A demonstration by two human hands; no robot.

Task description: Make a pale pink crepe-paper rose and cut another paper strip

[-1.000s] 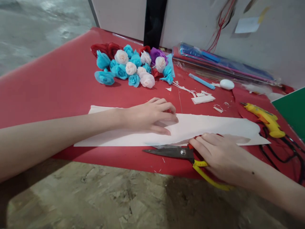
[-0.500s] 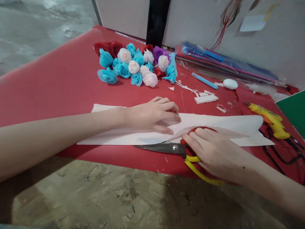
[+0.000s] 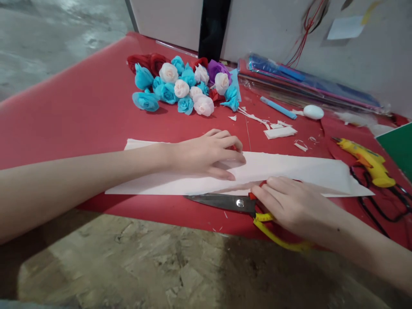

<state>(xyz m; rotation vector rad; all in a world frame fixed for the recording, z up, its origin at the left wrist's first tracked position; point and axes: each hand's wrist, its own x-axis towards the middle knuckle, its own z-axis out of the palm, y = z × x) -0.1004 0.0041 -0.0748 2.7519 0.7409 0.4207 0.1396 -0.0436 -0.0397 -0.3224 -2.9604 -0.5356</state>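
Observation:
A long strip of white paper (image 3: pixel 280 165) lies along the front of the red table, its right part folded over. My left hand (image 3: pixel 215 154) rests on it with fingers spread and bent, pressing it down. In my right hand (image 3: pixel 289 206) are scissors (image 3: pixel 222 201) with dark blades and red and yellow handles. Their blades point left along the paper's near edge and look closed or nearly so. The fingers of my right hand wrap round the handles and partly hide them.
Blue, white, red and purple paper flowers (image 3: pixel 180 88) are heaped at the back. Paper scraps (image 3: pixel 280 131), a blue pen (image 3: pixel 278 108) and a white egg-shaped object (image 3: pixel 313 112) lie farther right. A yellow glue gun (image 3: pixel 367 161) with a black cord and wrapped sheets (image 3: pixel 309 83) are also there.
My right hand and the scissors have shifted slightly right and down. The paper's raised right part has settled flatter. My left hand stays nearly in place.

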